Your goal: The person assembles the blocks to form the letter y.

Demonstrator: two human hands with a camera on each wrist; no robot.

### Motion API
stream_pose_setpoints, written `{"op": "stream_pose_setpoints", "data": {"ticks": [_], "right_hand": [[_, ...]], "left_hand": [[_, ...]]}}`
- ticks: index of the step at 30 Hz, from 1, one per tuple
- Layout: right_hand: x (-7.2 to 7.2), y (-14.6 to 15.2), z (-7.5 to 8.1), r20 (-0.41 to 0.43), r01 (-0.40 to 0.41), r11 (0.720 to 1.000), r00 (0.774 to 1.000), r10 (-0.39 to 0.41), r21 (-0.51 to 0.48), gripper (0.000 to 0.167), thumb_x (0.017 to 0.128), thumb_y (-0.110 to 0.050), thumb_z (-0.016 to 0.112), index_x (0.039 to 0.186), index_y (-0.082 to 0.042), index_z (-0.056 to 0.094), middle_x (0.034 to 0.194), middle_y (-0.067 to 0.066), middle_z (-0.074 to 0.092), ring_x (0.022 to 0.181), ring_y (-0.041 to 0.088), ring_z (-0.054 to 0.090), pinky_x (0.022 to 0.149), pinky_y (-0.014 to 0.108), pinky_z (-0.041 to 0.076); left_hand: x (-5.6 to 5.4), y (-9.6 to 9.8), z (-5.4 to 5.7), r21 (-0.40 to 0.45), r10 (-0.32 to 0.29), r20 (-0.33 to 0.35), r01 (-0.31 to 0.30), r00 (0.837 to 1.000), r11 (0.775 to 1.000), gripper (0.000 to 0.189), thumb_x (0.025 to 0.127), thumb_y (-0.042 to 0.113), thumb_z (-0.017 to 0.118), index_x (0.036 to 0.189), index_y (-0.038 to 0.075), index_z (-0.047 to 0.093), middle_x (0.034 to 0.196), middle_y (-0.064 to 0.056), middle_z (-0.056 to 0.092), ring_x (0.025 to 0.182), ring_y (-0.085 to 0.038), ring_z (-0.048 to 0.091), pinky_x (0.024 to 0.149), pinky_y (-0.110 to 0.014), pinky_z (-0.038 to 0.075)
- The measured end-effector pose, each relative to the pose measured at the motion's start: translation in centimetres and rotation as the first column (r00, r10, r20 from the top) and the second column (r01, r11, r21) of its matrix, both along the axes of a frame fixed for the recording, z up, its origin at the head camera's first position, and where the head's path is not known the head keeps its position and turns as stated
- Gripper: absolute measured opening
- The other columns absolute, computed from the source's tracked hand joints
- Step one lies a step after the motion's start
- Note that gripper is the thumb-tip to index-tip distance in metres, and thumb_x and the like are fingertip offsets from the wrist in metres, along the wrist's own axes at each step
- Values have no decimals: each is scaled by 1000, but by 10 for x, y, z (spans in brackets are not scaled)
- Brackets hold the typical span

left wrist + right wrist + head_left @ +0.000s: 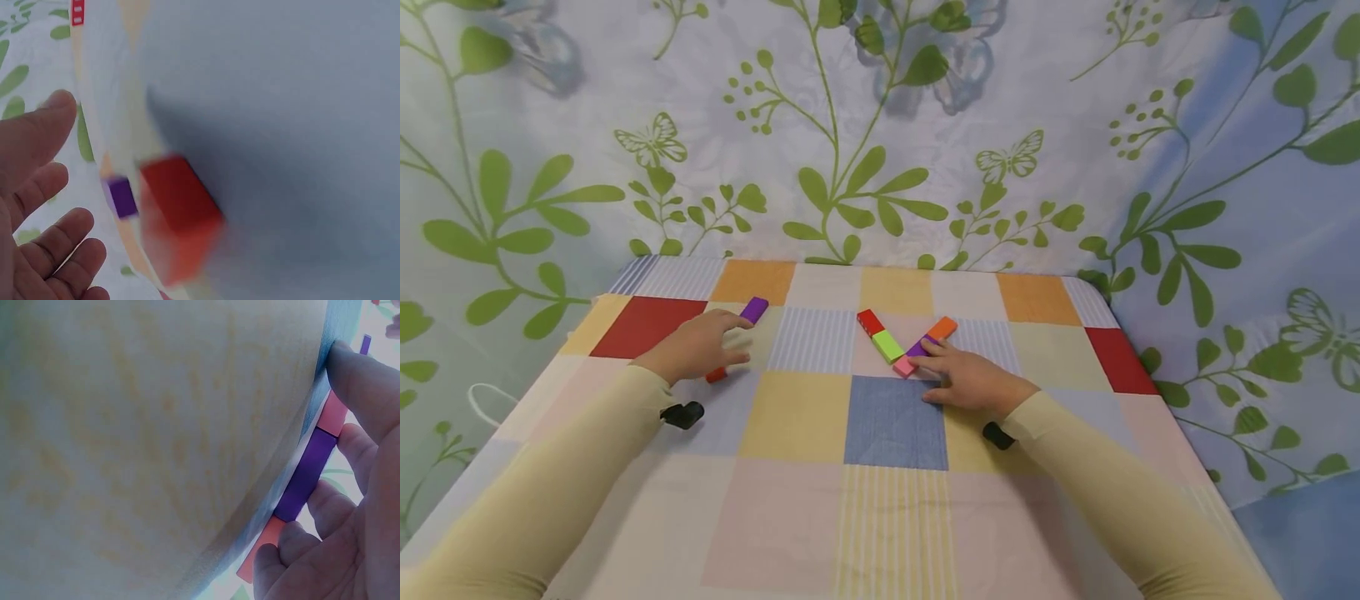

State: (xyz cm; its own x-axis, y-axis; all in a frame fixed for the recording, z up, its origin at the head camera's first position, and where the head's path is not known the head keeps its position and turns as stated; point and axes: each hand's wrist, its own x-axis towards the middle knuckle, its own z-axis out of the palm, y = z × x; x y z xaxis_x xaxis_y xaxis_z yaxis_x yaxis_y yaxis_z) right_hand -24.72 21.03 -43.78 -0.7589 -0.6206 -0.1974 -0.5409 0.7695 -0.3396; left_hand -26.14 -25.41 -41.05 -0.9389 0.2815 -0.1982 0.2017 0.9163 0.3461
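My left hand [696,346] hovers over the left of the table, its fingers apart. Beneath it lies a red-orange block [717,375], partly covered in the head view and blurred in the left wrist view [181,200]. Beyond its fingers is a purple block [756,309]. At centre, blocks form a V: a red block [869,322] and a lime green block [887,347] on one arm, a pink block [904,367], a purple block [306,475] and an orange block [942,328] on the other. The fingers of my right hand [973,379] rest along this second arm, thumb apart.
A patchwork cloth [895,425] covers the table. Curtains with green leaves [865,183] hang behind and at both sides. Black wrist-camera pieces [683,414] sit under each wrist. A white cord [490,400] loops by the left table edge.
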Motion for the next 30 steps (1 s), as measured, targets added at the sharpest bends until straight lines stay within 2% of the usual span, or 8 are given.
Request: {"op": "stream_pose_setpoints", "data": {"ticks": [7,12,17,24,30], "right_hand": [[0,2,2,9,21,1000,1000,-21,12,74,97,-38,75,162,-21,43,175,12,23,164,40,14,126,60,31],[1,1,1,-1,19,1000,1000,-19,17,75,97,-39,75,162,-22,43,176,11,23,164,39,14,126,59,31],[1,-1,1,5,14,1000,1000,-14,8,75,97,-38,76,162,-22,43,175,12,23,164,40,14,126,60,31],[0,-1,0,10,16,1000,1000,-16,8,75,97,-39,76,162,-22,43,175,12,23,164,40,14,126,59,31],[-1,0,0,17,21,1000,1000,-21,12,75,97,-38,76,162,-23,43,176,11,22,164,40,13,126,60,31]], "left_hand": [[18,-26,-3,15,18,8,-19,1000,1000,69,92,42,80,146,6,58,143,-24,56,130,-44,52,105,-62,53],[24,-39,-13,12,45,42,-46,998,999,74,88,43,84,145,5,58,131,-21,62,121,-40,56,101,-59,56],[28,-43,-18,46,86,69,-90,994,995,71,88,40,85,146,7,58,127,-19,63,120,-40,56,100,-59,56],[32,-42,-23,68,136,70,-141,988,988,69,92,38,81,150,9,57,138,-23,60,126,-43,53,105,-63,52],[35,-42,-24,80,142,62,-147,988,986,70,93,37,81,152,10,56,146,-25,57,133,-46,50,110,-66,47]]}}
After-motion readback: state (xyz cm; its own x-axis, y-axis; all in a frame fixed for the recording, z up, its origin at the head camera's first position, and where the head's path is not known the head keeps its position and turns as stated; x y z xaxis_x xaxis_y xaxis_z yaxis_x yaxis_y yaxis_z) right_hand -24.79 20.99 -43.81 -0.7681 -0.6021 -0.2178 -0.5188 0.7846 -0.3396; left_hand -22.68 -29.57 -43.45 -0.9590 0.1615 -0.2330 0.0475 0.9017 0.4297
